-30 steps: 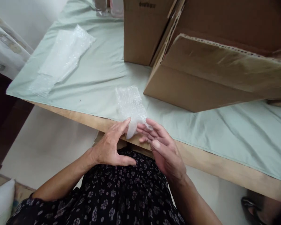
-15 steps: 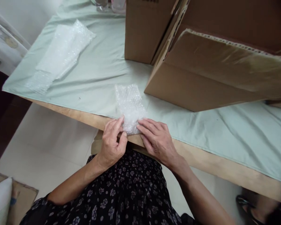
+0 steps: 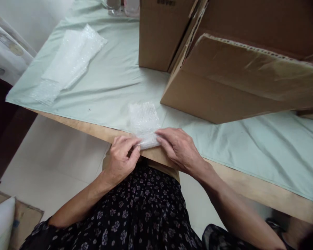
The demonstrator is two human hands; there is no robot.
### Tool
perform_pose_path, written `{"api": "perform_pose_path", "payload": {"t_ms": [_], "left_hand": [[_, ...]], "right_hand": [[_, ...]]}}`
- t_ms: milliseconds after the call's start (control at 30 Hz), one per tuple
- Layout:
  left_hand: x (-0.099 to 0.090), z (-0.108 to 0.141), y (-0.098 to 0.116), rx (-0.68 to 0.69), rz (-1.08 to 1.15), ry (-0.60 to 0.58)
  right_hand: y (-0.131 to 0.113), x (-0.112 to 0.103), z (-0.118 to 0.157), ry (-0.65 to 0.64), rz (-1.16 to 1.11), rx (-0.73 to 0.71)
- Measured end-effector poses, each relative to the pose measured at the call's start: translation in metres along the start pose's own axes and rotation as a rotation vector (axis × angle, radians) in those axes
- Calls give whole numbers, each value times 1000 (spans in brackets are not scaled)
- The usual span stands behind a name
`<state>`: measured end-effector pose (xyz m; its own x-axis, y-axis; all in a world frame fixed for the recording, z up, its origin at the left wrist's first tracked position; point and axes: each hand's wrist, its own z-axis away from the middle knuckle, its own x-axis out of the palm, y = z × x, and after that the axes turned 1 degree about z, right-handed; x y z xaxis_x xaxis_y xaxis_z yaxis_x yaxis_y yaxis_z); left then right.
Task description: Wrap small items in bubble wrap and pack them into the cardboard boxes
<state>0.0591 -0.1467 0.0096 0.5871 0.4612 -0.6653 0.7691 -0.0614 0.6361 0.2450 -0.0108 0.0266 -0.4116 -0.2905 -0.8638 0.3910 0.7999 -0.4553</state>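
Note:
A small piece of clear bubble wrap lies at the front edge of the table, its near end folded or rolled over. My left hand pinches the near left corner between thumb and fingers. On the other side, my right hand grips the right edge of the fold, thumb below and fingers above. Whether anything is wrapped inside cannot be made out. Further back on the left, more bubble wrap sheets lie overlapping on the pale green cloth.
A large open cardboard box stands at the right, its flap leaning toward me. Behind it is a second cardboard box. Clear containers stand at the back. A wooden table edge runs across the front. Part of another person's leg shows lower right.
The near end of the bubble wrap is folded over more, and its far end has come closer to me. My right hand's fingers have drawn together on the fold.

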Motion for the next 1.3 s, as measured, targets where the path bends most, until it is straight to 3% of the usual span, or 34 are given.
{"api": "perform_pose_path", "payload": {"t_ms": [67,133,233,333,433,500,633,767,833,933,1067,1167,1233,1300], "left_hand": [[2,-8,-3,-68,21,14],[4,-15,-6,-87,8,5],[6,-18,-9,-65,-54,18],[2,-11,-8,37,-109,52],[-4,-3,-7,156,-119,0],[-4,-5,-8,131,-103,-32],[4,-21,-19,-4,-150,0],[4,-24,-25,-78,-204,104],[-3,-15,-21,-128,-124,146],[-13,3,-6,-289,115,158],[-7,14,10,-464,520,14],[2,7,15,-454,622,-38],[5,-1,19,-403,526,-37],[7,-10,25,-261,385,-69]], "right_hand": [[-5,2,3,189,71,9],[-10,6,6,268,135,-77],[-11,13,2,137,169,-178],[-3,17,-6,17,100,-135],[2,14,-11,-38,-75,-82],[1,10,-10,-32,-89,-39],[-8,7,-9,71,154,-49],[-10,13,-19,-52,204,-155],[-7,16,-26,-66,139,-102],[-8,16,-30,31,-69,34],[-22,11,-17,62,-375,143],[-28,-1,-2,7,-472,143],[-25,-14,7,13,-475,145],[-20,-30,13,26,-476,148]]}}
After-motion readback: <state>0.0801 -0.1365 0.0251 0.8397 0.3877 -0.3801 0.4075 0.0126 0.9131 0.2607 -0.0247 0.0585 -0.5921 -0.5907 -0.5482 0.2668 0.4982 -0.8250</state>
